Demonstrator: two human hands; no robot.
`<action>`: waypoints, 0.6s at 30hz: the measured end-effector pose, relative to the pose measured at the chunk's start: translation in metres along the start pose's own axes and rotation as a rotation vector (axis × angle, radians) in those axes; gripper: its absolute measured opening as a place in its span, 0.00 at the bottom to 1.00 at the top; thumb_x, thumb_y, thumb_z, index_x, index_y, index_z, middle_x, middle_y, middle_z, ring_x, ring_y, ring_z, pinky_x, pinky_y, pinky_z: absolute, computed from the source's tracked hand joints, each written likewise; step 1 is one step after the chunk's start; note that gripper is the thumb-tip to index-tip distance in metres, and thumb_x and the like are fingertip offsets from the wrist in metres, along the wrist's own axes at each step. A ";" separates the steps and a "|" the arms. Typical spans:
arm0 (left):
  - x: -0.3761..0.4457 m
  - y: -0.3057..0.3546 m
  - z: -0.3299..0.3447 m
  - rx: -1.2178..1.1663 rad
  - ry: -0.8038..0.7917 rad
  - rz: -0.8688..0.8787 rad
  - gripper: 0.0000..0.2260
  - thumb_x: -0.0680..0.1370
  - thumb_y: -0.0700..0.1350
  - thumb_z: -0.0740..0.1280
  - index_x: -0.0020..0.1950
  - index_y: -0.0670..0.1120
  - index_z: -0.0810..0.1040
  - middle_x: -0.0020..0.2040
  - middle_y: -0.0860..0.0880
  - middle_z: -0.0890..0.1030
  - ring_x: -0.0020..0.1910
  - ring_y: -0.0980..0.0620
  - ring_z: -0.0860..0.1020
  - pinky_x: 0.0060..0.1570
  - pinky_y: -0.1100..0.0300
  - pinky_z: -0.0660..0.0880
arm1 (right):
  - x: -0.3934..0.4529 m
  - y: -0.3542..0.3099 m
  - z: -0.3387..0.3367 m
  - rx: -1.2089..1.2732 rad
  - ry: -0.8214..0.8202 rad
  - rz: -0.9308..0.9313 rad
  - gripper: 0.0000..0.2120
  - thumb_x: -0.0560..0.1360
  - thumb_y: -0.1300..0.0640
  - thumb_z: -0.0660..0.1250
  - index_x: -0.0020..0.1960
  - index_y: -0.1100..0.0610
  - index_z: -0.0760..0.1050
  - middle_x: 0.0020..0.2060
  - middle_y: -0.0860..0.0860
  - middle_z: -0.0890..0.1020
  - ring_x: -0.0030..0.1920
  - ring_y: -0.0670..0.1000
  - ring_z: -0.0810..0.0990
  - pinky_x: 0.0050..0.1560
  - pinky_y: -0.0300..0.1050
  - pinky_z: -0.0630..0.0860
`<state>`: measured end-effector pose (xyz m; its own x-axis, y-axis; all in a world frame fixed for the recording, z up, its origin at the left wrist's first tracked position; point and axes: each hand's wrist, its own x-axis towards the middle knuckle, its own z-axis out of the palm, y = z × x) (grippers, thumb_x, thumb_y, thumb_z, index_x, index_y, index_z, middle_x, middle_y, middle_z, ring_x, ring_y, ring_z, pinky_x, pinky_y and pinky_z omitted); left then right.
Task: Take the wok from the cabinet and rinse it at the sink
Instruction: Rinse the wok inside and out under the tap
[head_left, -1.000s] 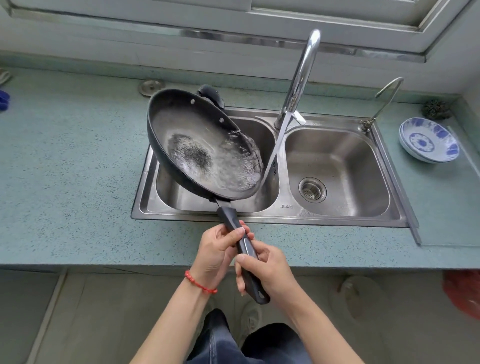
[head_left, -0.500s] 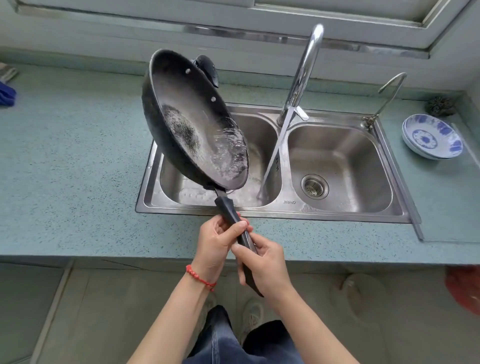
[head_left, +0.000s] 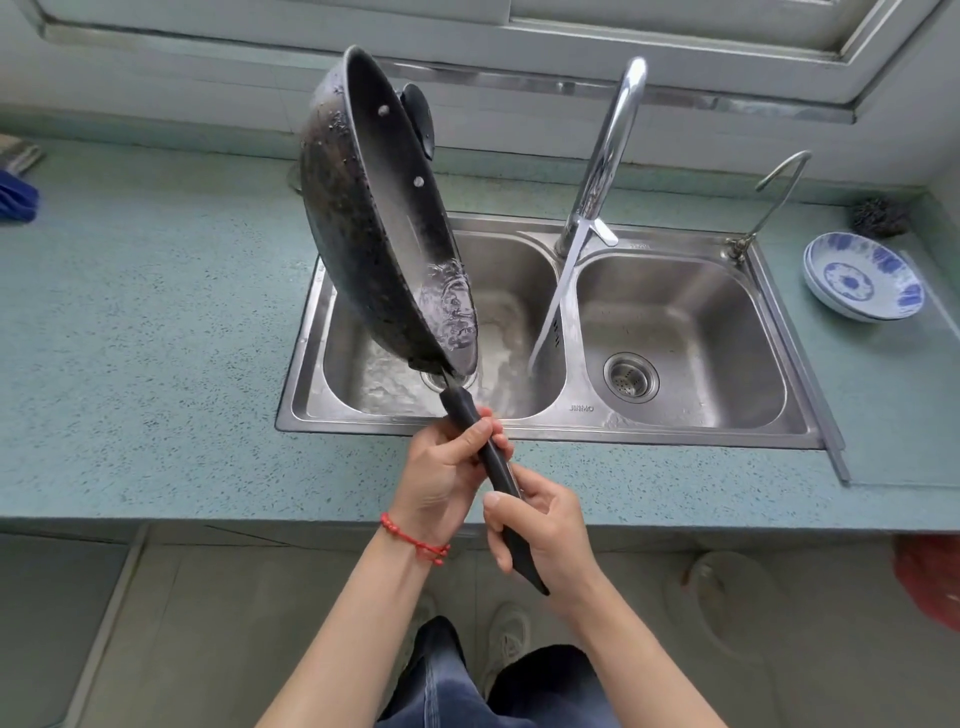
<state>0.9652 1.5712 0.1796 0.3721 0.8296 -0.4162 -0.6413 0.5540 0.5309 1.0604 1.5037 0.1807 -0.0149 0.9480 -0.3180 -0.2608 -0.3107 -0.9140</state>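
Nearest the camera, in front of the double stainless steel sink (head_left: 675, 332), the right hand (head_left: 550, 535) grips the lower end of the long black handle (head_left: 496, 467) of the wok, its fingers (head_left: 501, 545) curled round the handle and the thumb lying across the top. Just beyond it, closer to the sink, the left hand (head_left: 441, 478) holds the same handle higher up, fingers wrapped round it and the thumb pressed along the side; a red cord bracelet (head_left: 413, 540) sits on that wrist. Both hands hover over the speckled blue-green stone desk (head_left: 156, 364) at the sink's front edge.

The round black metal wok (head_left: 374, 218) is held in the air above the sink's left basin, tipped steeply so that its rim stands nearly on edge and its dark, spotted underside faces left. Water clings to the lowest part of its inner wall, and the left basin below is wet. A small black helper handle shows at the wok's far rim.

At the back of the sink, between the basins, the tall curved chrome tap (head_left: 608, 150) sends a thin stream of water (head_left: 556, 306) down into the left basin, just right of the wok and apart from it. A smaller thin tap (head_left: 774, 192) stands at the sink's right rear corner. Right of the sink, on the desk, lie stacked blue and white patterned bowls (head_left: 862, 275), with a dark steel scouring ball (head_left: 880, 217) behind them.
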 end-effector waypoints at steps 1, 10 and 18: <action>0.000 -0.001 0.001 0.007 0.005 0.009 0.08 0.66 0.36 0.65 0.44 0.38 0.72 0.36 0.45 0.73 0.31 0.53 0.75 0.37 0.62 0.77 | 0.000 -0.001 -0.003 -0.016 -0.013 0.011 0.10 0.63 0.55 0.68 0.38 0.61 0.72 0.22 0.50 0.70 0.16 0.48 0.68 0.19 0.34 0.63; 0.004 -0.011 0.001 0.339 0.159 0.209 0.06 0.71 0.30 0.65 0.40 0.40 0.73 0.29 0.52 0.78 0.30 0.54 0.77 0.35 0.63 0.76 | -0.005 -0.008 -0.006 -0.272 0.131 0.015 0.09 0.75 0.64 0.62 0.38 0.54 0.75 0.25 0.48 0.73 0.21 0.46 0.67 0.21 0.38 0.65; 0.001 -0.015 -0.007 0.441 0.222 0.219 0.07 0.71 0.31 0.66 0.37 0.42 0.74 0.25 0.52 0.80 0.28 0.57 0.79 0.36 0.62 0.76 | -0.009 -0.001 0.005 -0.143 0.132 0.116 0.12 0.78 0.62 0.58 0.36 0.62 0.68 0.20 0.48 0.68 0.18 0.44 0.63 0.18 0.33 0.60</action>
<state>0.9702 1.5631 0.1663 0.0802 0.9207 -0.3820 -0.3278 0.3862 0.8622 1.0558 1.4954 0.1855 0.0922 0.8910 -0.4446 -0.1248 -0.4326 -0.8929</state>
